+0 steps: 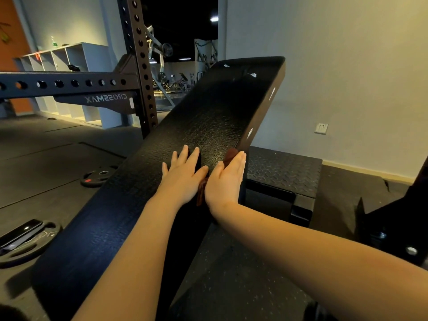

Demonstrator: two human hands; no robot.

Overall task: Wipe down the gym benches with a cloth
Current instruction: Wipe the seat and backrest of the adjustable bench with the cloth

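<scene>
Working in a dim gym, on dark rubber flooring (46, 163), beside a perforated steel rack (140, 66) and with a weight plate (98, 176) lying off to the left. Leaning over the black textured bench pad (208, 117), sloping up and away toward the right. Laying the left hand (183, 177) flat on the middle of the pad, with fingers straight and spread, holding nothing, apparently steadying. Pressing the right hand (225, 181) flat as well, with fingers straight and close together, onto a dark reddish cloth (230, 155) at the pad's right edge. Trapping most of the cloth under the palm, with only a bunch peeking past the fingertips and a fold hanging out near the wrist, between the two hands. Judging the wipe to be under way, with the upper stretch of the pad probably yet to be covered. For doing it well, probably: spreading the cloth wider under the palm rather than leaving it bunched, keeping even pressure, running long overlapping strokes up the slope, wrapping over the side edge, and lifting the left hand clear for reaching the patch beneath it.
</scene>
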